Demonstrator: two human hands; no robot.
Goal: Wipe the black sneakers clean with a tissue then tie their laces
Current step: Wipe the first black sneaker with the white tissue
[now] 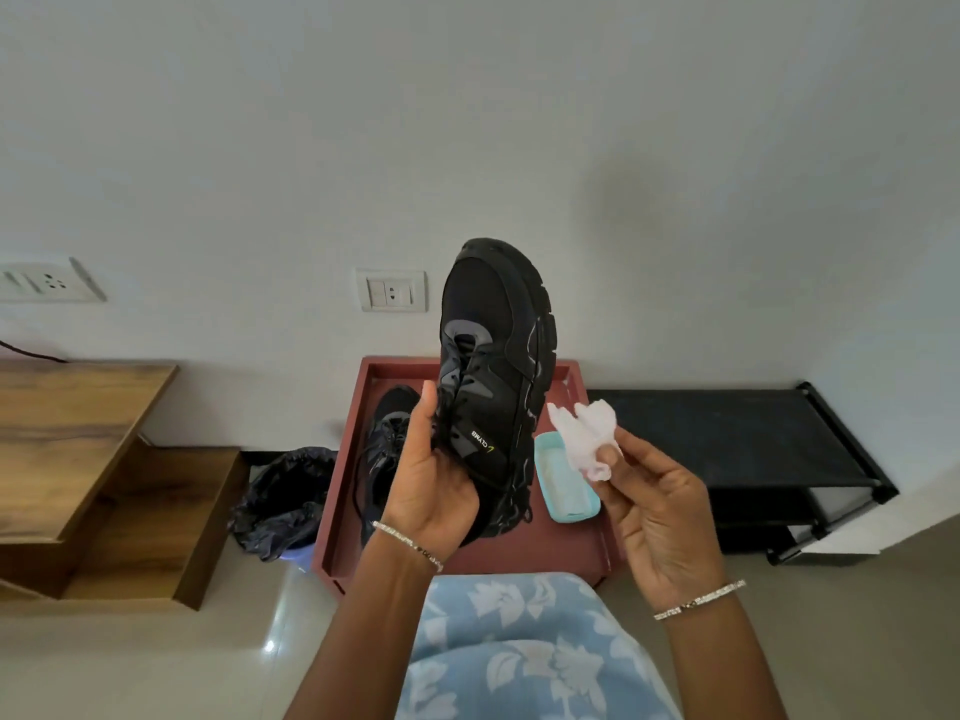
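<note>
My left hand (431, 480) grips a black sneaker (496, 350) by its heel and tongue, holding it up with the toe pointing away from me and the laces loose. My right hand (654, 506) pinches a crumpled white tissue (587, 439) just to the right of the sneaker, not touching it. The second black sneaker (387, 439) lies in the red tray (550, 548) below, partly hidden behind my left hand, its laces untied.
A light blue tissue pack (563, 480) lies in the tray at the right. A bin lined with a black bag (283, 496) stands left of the tray. Wooden steps (104, 459) are at the left, a black shoe rack (753, 449) at the right.
</note>
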